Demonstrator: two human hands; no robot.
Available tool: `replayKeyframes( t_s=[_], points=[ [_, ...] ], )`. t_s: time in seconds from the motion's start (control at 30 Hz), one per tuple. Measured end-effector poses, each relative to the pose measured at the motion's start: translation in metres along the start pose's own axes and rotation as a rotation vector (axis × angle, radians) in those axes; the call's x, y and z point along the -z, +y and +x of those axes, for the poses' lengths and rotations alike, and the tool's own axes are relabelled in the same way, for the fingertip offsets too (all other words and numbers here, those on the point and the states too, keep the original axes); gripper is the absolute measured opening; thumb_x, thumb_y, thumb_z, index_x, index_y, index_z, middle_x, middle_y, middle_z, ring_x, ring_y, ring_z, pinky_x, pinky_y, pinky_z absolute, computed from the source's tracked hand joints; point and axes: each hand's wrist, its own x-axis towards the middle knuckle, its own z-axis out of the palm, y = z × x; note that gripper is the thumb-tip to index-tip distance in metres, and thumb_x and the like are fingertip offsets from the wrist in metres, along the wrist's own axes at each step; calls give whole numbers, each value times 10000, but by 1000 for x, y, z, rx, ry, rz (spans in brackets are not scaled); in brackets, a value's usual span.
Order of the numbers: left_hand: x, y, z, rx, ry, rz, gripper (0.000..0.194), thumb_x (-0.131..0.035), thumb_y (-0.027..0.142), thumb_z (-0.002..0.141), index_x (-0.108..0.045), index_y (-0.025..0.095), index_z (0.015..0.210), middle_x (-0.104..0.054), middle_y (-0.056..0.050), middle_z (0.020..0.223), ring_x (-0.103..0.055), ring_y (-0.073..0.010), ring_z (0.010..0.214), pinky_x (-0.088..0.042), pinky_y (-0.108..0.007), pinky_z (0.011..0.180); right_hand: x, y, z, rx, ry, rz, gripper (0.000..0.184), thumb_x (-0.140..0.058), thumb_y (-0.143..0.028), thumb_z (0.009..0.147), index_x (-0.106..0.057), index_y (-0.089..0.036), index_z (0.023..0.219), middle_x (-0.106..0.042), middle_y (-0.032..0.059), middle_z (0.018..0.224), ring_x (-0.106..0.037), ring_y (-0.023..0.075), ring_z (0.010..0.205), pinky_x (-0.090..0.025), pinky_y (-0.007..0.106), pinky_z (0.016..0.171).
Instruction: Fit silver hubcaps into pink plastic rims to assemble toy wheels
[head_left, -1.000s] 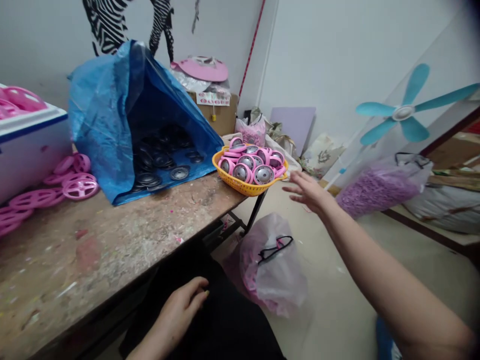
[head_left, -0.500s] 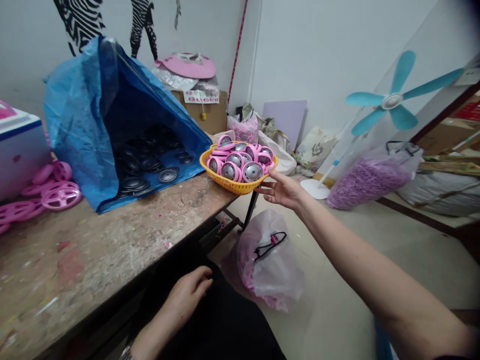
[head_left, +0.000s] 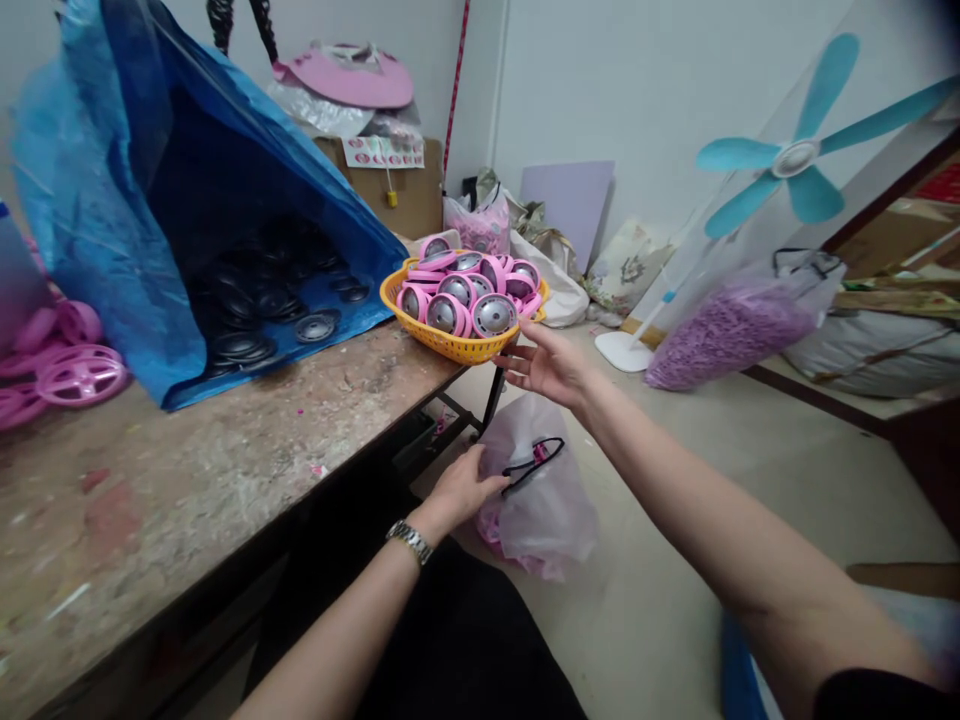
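Observation:
A yellow plastic basket (head_left: 465,348), heaped with pink toy wheels (head_left: 495,315) that have grey centres, sits at the table's far right corner, partly past the edge. My right hand (head_left: 551,362) is at the basket's right side, thumb by the rim and fingers spread beneath; whether it bears any weight I cannot tell. Below, my left hand (head_left: 461,487) reaches out with thumb and fingers apart, holding nothing. It is close to a translucent plastic bag (head_left: 551,510) on the floor, which has a black drawstring and pink parts inside.
On the worn table (head_left: 217,470) lies a blue bag (head_left: 97,230), its mouth showing black discs (head_left: 247,290). Pink spoked wheels (head_left: 82,375) lie at the left. A teal-bladed fan (head_left: 795,158) and a bag of purple pieces (head_left: 735,335) stand on the right.
My left hand has moved from my lap forward and right, towards the floor bag. My right hand stays by the basket. The view has shifted slightly.

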Motion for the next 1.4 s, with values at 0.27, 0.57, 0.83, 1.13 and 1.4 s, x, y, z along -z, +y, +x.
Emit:
replayKeyframes(
  t_s=[0.27,0.57,0.83,1.13,1.4],
  points=[
    [-42,-7,30,22,6,-97,328,-615,293,836,-688,148,1121,-703,-167,1155,-632,-312,1095,-452,-375,958,17,94,-80,424,-18,-1067,254,-587,-271,884,-687,-237,1115,-709,90,1155,-627,266,1129,-463,469,1018],
    [-49,-13,38,-23,107,-433,149,-581,189,777,-558,189,630,-570,5,649,-543,-164,708,-450,-273,741,57,154,-106,194,-58,-1730,549,-662,-153,836,-569,-211,1373,-552,149,1450,-504,342,1325,-471,506,1013],
    [-3,45,33,-43,119,-884,194,-566,376,849,-513,197,796,-464,68,589,-416,-66,401,-498,-256,538,50,142,-98,304,37,-1669,658,-688,-286,862,-453,-173,1466,-580,174,1377,-556,345,1219,-493,469,956],
    [7,27,8,80,228,-1017,245,-718,344,698,-544,172,723,-504,37,681,-500,-82,540,-519,-221,510,67,148,-91,110,-36,-1780,221,-615,-330,907,-716,-222,1071,-712,111,1061,-634,309,1066,-492,398,842],
    [16,19,-13,115,274,-1201,217,-662,294,720,-472,190,731,-523,36,760,-548,-109,679,-571,-284,652,189,106,-111,-307,362,-1793,313,-425,-146,908,-707,-204,1029,-723,152,1016,-696,290,913,-473,353,710]
  ],
)
